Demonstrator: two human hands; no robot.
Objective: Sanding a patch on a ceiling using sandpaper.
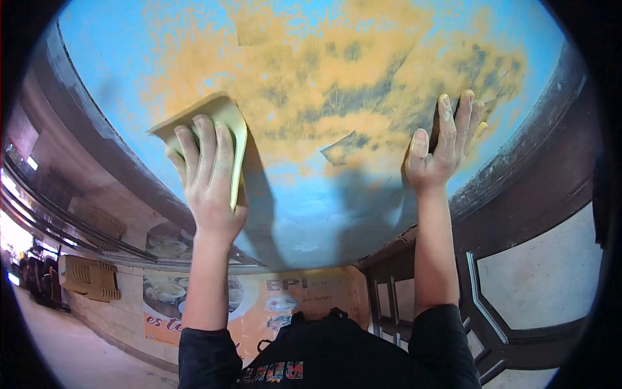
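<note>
My left hand point(210, 162) holds a folded, pale beige sheet of sandpaper point(223, 110) against a wall point(304, 227). Its fingers lie over the sheet's outer face, and the thumb is hidden. Light blue paint covers the wall, worn through to orange and dark grey patches point(356, 97) in the middle. Farther right, my right hand point(444, 149) rests on or very close to the worn area with nothing in it. Its fingers are stretched out, and yellowish dust coats the fingertips.
Dark trim point(538, 139) curves along the wall's right side, above dark woodwork with pale panels point(538, 266). An orange printed banner point(259, 292) lies below. Toward the left are a brown plastic crate-like object point(91, 277) and a dark-framed glossy surface point(84, 188).
</note>
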